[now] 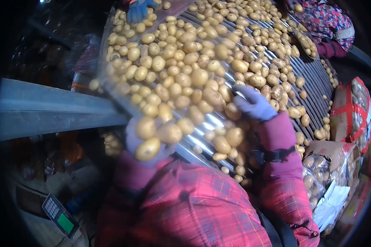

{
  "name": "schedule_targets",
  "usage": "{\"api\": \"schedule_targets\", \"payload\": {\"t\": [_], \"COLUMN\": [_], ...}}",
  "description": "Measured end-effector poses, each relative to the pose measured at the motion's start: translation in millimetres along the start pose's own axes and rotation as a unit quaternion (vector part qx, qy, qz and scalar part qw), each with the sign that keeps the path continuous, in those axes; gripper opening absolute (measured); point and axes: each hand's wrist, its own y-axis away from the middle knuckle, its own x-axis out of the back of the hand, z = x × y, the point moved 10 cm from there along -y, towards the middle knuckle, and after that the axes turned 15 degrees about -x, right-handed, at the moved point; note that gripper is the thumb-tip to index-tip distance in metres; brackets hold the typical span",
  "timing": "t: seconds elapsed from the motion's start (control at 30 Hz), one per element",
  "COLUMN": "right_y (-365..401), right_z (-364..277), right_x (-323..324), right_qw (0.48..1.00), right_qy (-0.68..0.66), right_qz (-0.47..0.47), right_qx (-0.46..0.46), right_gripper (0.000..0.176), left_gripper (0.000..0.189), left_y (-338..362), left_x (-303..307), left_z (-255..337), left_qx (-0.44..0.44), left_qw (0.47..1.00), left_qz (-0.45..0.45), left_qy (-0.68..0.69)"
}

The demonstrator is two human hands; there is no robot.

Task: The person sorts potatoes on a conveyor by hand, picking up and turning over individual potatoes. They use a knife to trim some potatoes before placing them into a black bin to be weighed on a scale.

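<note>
My left hand point(132, 138), in a pale glove, is cupped under several potatoes point(147, 149) at the near edge of the roller table point(189, 151). The potatoes hide most of its fingers. My right hand point(255, 104), in a pale lilac glove, reaches over the rollers with its fingers extended, beside a potato point(233, 111). Between my hands, loose potatoes point(221, 145) of mixed sizes lie on the metal rollers, somewhat blurred. A thick layer of potatoes point(175, 66) covers the table beyond.
A blue-gloved hand point(137, 10) of another person is at the far left. At the far right, a person in a patterned sleeve point(323, 20) is beside a potato-filled scoop or basket point(305, 43). Bagged potatoes point(317, 173) stand right, a metal beam point(57, 109) and a scale display point(61, 216) left.
</note>
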Motion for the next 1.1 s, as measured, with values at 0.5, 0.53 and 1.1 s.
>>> {"api": "schedule_targets", "payload": {"t": [0.5,0.53,1.1], "right_y": [108,100,76], "right_z": [26,20,-113], "right_x": [-90,-92,-154], "right_qw": [0.898,0.908,0.990], "right_qy": [0.380,0.369,-0.119], "right_qz": [0.200,0.173,-0.042], "right_qx": [0.093,0.094,0.065], "right_gripper": [0.075,0.074,0.048], "left_gripper": [0.027,0.026,0.060], "left_y": [43,52,88], "left_x": [27,38,60], "left_z": [-47,-50,-31], "left_qx": [0.279,0.317,0.230], "left_qw": [0.930,0.926,0.834], "left_qz": [0.183,0.201,0.247], "left_qy": [0.153,0.049,0.437]}}
